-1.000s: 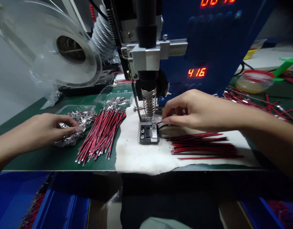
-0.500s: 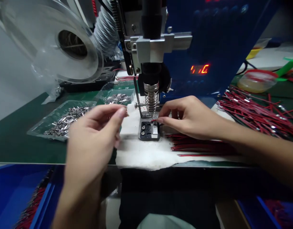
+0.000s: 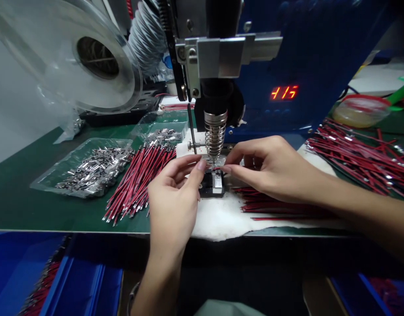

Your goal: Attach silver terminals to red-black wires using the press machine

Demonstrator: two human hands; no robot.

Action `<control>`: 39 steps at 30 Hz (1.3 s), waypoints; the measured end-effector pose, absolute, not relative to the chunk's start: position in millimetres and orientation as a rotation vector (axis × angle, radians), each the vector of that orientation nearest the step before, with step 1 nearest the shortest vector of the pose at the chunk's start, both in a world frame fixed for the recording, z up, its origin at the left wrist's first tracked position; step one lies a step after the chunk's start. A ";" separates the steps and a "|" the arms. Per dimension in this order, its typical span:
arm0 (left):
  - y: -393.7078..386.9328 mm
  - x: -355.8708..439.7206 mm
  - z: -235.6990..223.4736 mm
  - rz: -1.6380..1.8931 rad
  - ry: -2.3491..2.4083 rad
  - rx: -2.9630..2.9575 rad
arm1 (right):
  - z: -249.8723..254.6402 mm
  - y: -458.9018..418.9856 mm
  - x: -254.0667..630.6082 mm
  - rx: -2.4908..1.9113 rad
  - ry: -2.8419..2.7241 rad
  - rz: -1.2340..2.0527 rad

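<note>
My left hand (image 3: 178, 188) is pinched at the left side of a small black fixture (image 3: 208, 186) with a silver block; what its fingertips hold is too small to make out. From the right, my right hand (image 3: 271, 164) pinches a thin red wire (image 3: 216, 168), whose end lies over the fixture. Right above that end stands the spring-wrapped tip (image 3: 215, 131) of a soldering machine. Under my right hand lies a bundle of red and black wires (image 3: 274, 206) on white paper (image 3: 218, 224).
At left are a clear tray of small metal parts (image 3: 96, 169), a pile of red wires with metal ends (image 3: 139, 180) and a smaller clear tray (image 3: 165, 134). A large clear reel (image 3: 129, 66) stands behind. More wires (image 3: 360, 153) lie right; blue bins (image 3: 80, 281) sit below the table edge.
My left hand has moved right to the fixture, uncovering the red wire pile. My right hand has stayed at the fixture. The view has shifted slightly, and the display digits differ.
</note>
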State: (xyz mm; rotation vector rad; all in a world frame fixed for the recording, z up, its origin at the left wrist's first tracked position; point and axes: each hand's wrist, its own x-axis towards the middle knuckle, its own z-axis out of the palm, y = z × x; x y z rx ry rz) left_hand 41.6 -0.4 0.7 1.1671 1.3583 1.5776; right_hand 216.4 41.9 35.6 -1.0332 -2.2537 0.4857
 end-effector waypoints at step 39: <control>-1.5 44.9 5.7 1.552 1.545 1.120 | 37.5 37.8 214.7 -1.105 -2.258 0.479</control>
